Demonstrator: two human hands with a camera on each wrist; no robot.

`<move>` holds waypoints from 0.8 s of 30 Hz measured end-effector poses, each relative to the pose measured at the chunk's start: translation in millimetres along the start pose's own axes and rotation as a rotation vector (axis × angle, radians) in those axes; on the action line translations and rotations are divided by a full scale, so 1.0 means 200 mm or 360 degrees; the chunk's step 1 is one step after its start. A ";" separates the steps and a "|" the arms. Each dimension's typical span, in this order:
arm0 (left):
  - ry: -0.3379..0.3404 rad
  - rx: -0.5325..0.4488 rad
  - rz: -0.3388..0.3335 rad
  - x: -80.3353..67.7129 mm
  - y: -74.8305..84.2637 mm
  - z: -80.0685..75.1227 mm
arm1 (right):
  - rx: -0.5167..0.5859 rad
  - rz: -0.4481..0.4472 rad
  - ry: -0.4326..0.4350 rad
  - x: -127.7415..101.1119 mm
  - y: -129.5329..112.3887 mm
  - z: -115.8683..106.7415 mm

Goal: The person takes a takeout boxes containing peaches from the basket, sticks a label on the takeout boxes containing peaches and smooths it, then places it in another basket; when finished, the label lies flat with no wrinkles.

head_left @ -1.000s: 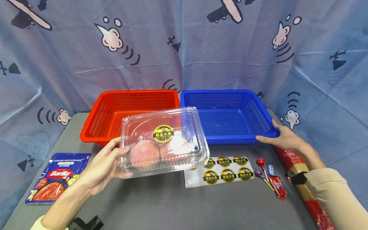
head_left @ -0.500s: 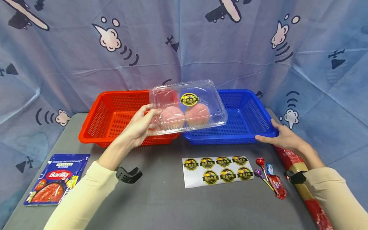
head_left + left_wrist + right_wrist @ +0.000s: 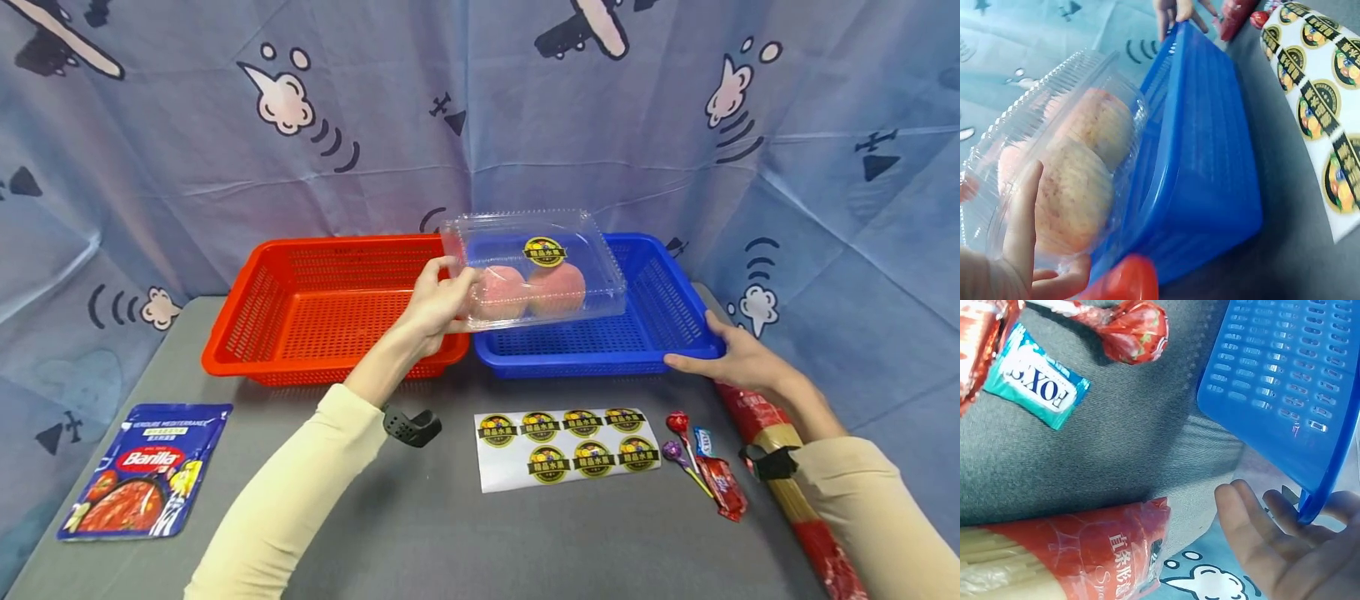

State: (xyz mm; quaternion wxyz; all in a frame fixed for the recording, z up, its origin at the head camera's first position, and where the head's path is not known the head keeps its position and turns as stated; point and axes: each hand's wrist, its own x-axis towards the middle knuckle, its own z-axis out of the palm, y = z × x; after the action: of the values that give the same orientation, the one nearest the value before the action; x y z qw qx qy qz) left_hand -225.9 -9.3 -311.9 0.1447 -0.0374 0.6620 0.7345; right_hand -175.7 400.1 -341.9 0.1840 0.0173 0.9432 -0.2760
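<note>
My left hand [image 3: 438,304] holds a clear plastic fruit box [image 3: 600,258] by its left end, thumb on top and fingers below. Inside lie two pink peaches [image 3: 557,289], and a round black-and-yellow sticker [image 3: 544,252] is on the lid. The box hangs tilted over the blue basket [image 3: 570,364], overlapping the red basket's right edge in the head view. In the left wrist view the peaches [image 3: 1072,194] show close beside the blue rim. My right hand [image 3: 738,358] grips the blue basket's front right corner, its fingers [image 3: 1244,519] around the rim.
The red basket [image 3: 330,367] stands left of the blue one. A sheet of round stickers [image 3: 502,475] lies in front. At right are lollipops [image 3: 677,423], small wrapped sweets [image 3: 723,487] and a spaghetti pack [image 3: 787,492]. A Barilla sauce pouch [image 3: 146,471] lies at left.
My left hand has carried the fruit box up and to the right, from in front of the baskets to over the blue basket. My right hand has stayed at the basket's corner.
</note>
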 end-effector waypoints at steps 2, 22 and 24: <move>-0.0018 0.0019 -0.0005 0.01 0.00 0.06 | 0.0005 -0.0001 0.0003 0.00 0.00 0.00; -0.0030 0.0428 -0.0063 0.08 -0.16 0.34 | -0.0008 -0.0022 0.0019 -0.01 -0.01 0.01; -0.0034 0.0554 -0.0041 0.08 -0.17 0.35 | -0.0002 -0.0031 0.0027 -0.01 -0.01 0.01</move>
State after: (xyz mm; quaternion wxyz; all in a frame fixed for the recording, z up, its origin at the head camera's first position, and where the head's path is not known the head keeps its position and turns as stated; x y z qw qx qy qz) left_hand -223.7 64.1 -340.3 0.1655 -0.0125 0.7771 0.6071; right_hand -172.7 398.0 -341.6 0.1735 0.0104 0.9450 -0.2771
